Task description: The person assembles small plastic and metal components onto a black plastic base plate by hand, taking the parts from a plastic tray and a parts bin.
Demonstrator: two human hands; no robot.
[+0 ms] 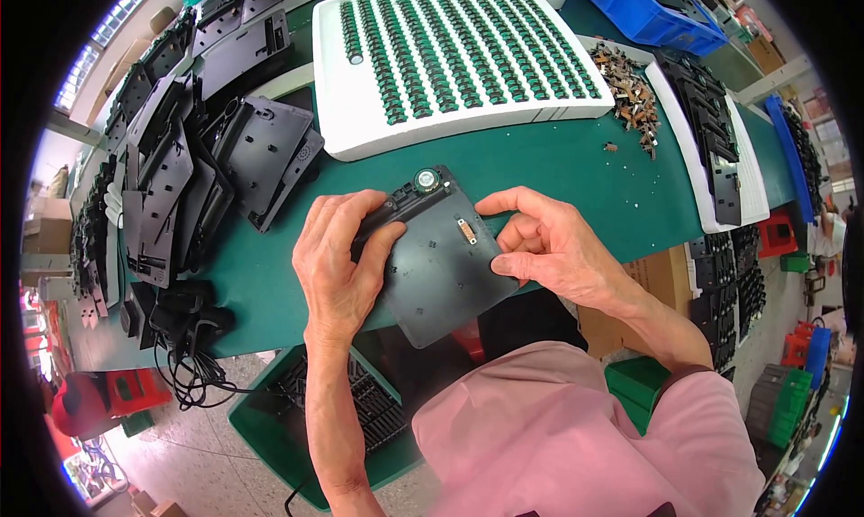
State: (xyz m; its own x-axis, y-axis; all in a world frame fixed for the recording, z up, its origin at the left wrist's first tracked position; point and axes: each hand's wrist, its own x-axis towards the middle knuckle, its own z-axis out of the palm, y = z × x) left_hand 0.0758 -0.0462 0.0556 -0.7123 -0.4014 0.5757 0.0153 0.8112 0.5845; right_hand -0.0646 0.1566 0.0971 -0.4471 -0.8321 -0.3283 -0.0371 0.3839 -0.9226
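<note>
I hold a black plastic housing panel (436, 274) flat over the near edge of the green table (576, 161). My left hand (342, 256) grips its left edge, thumb on the inner face. My right hand (544, 242) pinches its right edge, with the index finger curled above a small brown metal part (466, 232) seated in the panel. A small round speaker (425, 180) sits at the panel's top corner.
A white foam tray (360, 130) filled with rows of small green and black parts lies straight ahead. Several black housings (180, 184) are stacked at the left. Loose brown metal pieces (634, 98) lie at the right beside a white tray of black parts (711, 148). A blue bin (648, 13) stands behind.
</note>
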